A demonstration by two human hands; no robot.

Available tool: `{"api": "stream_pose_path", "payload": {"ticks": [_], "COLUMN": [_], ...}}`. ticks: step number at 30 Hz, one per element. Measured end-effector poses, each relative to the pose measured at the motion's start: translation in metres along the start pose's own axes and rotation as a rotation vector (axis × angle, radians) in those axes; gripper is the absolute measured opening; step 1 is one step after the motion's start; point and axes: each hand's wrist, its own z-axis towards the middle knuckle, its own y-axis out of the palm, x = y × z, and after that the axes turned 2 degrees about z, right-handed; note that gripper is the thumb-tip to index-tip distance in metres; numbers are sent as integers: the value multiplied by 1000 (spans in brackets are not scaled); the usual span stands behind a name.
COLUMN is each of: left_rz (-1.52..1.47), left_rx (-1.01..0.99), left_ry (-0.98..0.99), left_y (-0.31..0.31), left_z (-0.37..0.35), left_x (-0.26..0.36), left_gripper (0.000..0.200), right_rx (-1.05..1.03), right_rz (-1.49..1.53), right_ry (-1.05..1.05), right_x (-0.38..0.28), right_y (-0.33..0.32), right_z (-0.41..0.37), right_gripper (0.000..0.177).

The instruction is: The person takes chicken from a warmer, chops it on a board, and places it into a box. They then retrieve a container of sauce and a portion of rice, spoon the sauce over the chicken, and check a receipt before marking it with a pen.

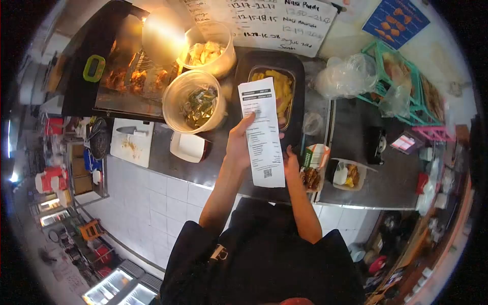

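Note:
A long printed paper receipt (264,147) is held up over the counter, nearly upright in view. My left hand (239,145) grips its left side, thumb on the front and fingertips showing past the right edge. My right hand (291,166) is close against the lower right edge, thumb pointing up. Its other fingers are hidden, so its grip cannot be made out. Behind the receipt sits a black container (292,66) with yellow fries-like food (287,90). To the right are a paper box with browned food (311,179) and an open box with yellow and brown food (348,174).
A lit warmer (129,84) with browned food stands at left. Nearby are a tub of dark wrapped pieces (195,109), a tub of pale pieces (208,51), an open paper tray (188,146) and a knife (131,131) on a white board (137,152). Green baskets (406,84) stand right.

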Motion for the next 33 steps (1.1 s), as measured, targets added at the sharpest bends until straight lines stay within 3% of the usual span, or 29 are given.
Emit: {"api": "stream_pose_path", "payload": {"ticks": [3, 6, 8, 10, 11, 13, 14, 16, 18, 20, 24, 26, 28, 29, 30, 31, 33], "left_rz": [-78, -122, -118, -125, -195, -170, -168, -136, -98, -72, 66, 95, 178, 256, 168, 168, 163], "left_rx": [-72, -138, -163, -215, -208, -8, -30, -102, -81, -22, 151, 246, 261, 277, 367, 380, 436], "left_ry": [4, 8, 16, 33, 30, 34, 67, 62, 37, 4, 16, 18, 67, 95, 70, 86, 135], "left_y": [23, 50, 69, 93, 109, 124, 146, 175, 188, 205, 216, 213, 199, 197, 217, 217, 210], "left_z": [11, 26, 40, 53, 57, 59, 61, 69, 75, 72, 51, 39, 30, 26, 24, 20, 7], "left_x": [-24, -67, -107, -155, -184, -235, -264, -319, -366, -405, -451, -471, -487, -491, -498, -500, -500], "left_gripper": [62, 61, 61, 61, 61, 63, 64, 66, 67, 66, 64, 61, 61, 62, 64, 64, 66], "right_rx": [-98, -384, -472, -938, -994, -1042, -991, -847, -491, -218, -28, 131, 110, 180, 61, 36, 231], "right_rz": [-23, -597, -1121, -1051, -1062, -1272, -1265, -1625, -1655, -1420, -1314, -1287, -1256, -1469, -1436, -1436, -1866], "right_ry": [121, 33, 75, 146, 75, 2, -73, -277, -576, -734, -1102, -1466, -1893, -2003, -2182, -2173, -2078], "right_x": [-19, -72, -145, -238, -281, -378, -422, -515, -579, -636, -729, -761, -775, -787, -783, -794, -820], "right_y": [-18, 43, 31, 22, 5, -13, -22, -40, -56, -76, -83, -56, 7, 35, 66, 73, 86], "right_z": [-4, -142, -209, -268, -290, -325, -342, -382, -411, -405, -361, -329, -329, -324, -329, -312, -266], "right_gripper": [25, 37, 45, 45, 44, 39, 39, 32, 30, 25, 22, 27, 32, 39, 33, 33, 27]}}
